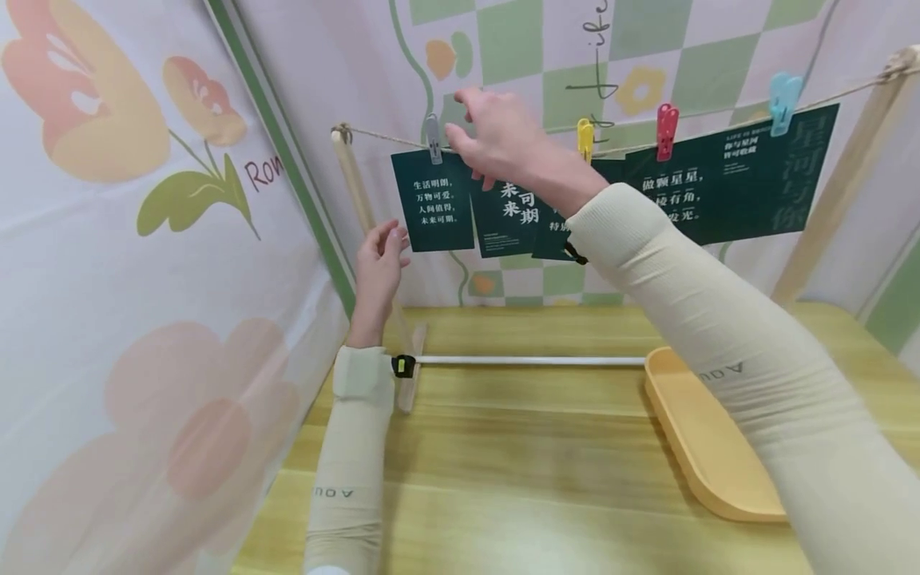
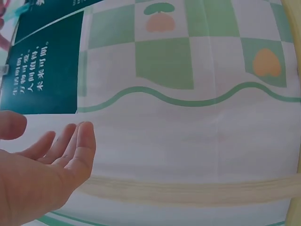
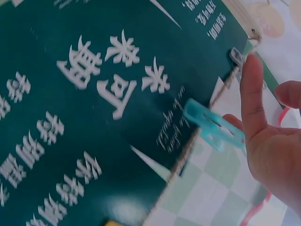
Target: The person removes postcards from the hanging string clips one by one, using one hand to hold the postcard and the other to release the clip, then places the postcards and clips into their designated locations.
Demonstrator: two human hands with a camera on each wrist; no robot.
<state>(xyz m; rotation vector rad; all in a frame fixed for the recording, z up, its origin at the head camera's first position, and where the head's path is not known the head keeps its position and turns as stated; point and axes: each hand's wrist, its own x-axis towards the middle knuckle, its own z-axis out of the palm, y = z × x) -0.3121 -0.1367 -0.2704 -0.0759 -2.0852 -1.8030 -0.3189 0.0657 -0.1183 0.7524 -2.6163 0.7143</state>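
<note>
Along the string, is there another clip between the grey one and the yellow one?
Yes, a teal clip, seen in the right wrist view; in the head view the right hand covers part of that stretch.

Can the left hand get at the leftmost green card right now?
Probably yes: the left hand is near the lower-left corner of the leftmost green card, holding nothing, and nothing visible blocks the way. The gray clothespin at the card's top edge would likely keep it hanging from the twine.
</note>
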